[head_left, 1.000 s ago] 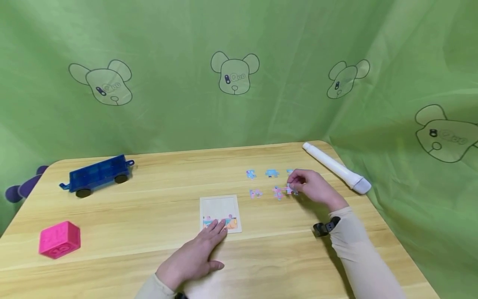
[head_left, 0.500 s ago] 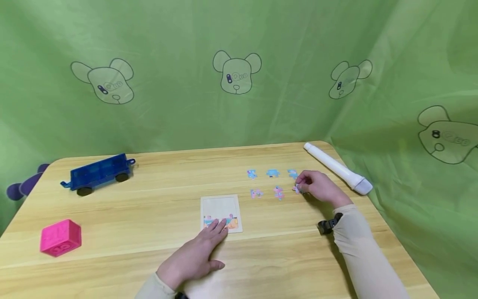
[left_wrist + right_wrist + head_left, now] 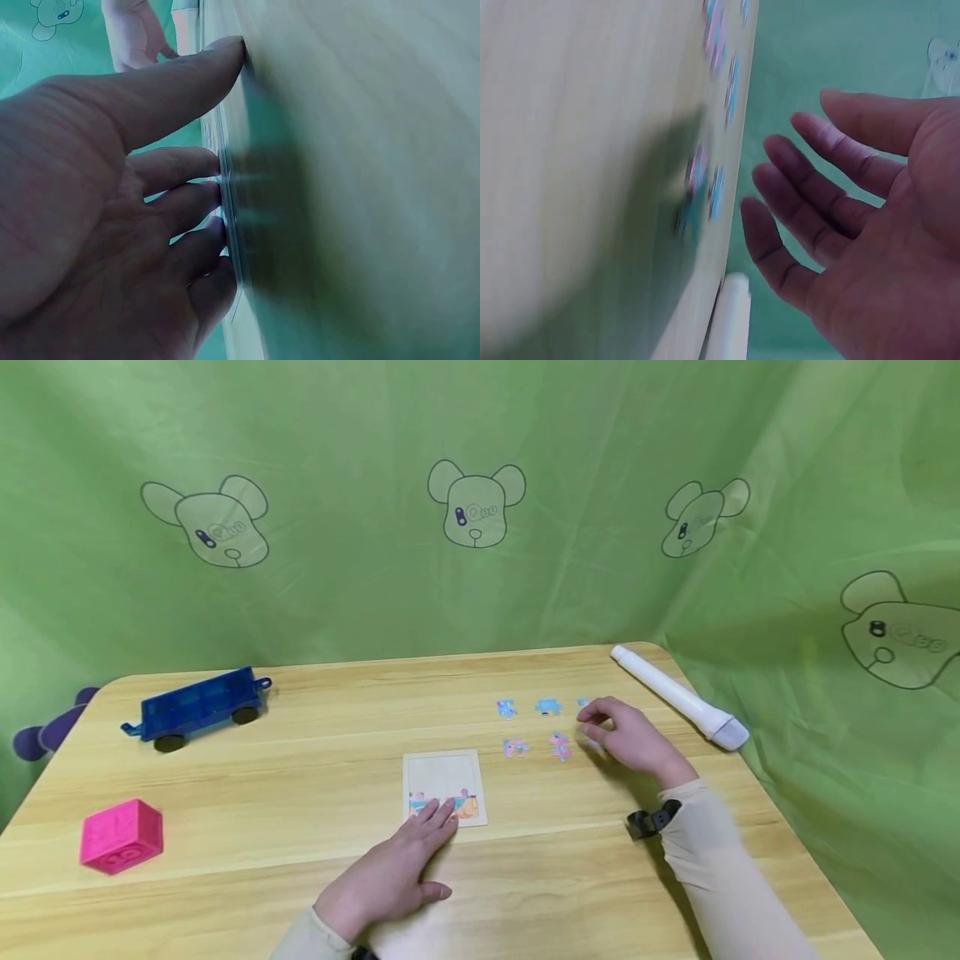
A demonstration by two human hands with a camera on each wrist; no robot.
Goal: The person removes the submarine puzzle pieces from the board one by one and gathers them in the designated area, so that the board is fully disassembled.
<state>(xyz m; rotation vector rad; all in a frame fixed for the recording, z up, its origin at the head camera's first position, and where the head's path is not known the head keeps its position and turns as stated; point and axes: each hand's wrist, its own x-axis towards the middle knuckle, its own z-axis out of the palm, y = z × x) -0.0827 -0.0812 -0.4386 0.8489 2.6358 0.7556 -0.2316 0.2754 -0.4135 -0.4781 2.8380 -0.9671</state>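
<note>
Green cloth (image 3: 480, 485) printed with cartoon bear heads hangs behind a pale wooden desk (image 3: 315, 752). On the desk's left side sit a blue toy wagon (image 3: 197, 707) and, nearer the person, a pink cube (image 3: 122, 836). A white pen-shaped device (image 3: 678, 697) lies along the far right edge.

Near the middle of the desk lies a small puzzle tray (image 3: 443, 787). As a judgement of progress: only its bottom row looks filled with coloured pieces, while the pale upper part of the tray is bare, so most of the puzzle seems left to do. Loose puzzle pieces (image 3: 548, 707), pastel blue and pink, lie in two short rows to the right of the tray, well apart from it; five show plainly, and there may be a sixth under the right hand, though blur makes that hard to confirm.

Left hand (image 3: 390, 868) lies flat on the desk, its fingers (image 3: 187, 202) straight and close together, their tips pressing the tray's near edge and filled row.

Right hand (image 3: 630, 735) hovers just beside the right end of the loose pieces. In the right wrist view its fingers (image 3: 810, 202) are spread and relaxed, holding nothing, apart from the desk surface
</note>
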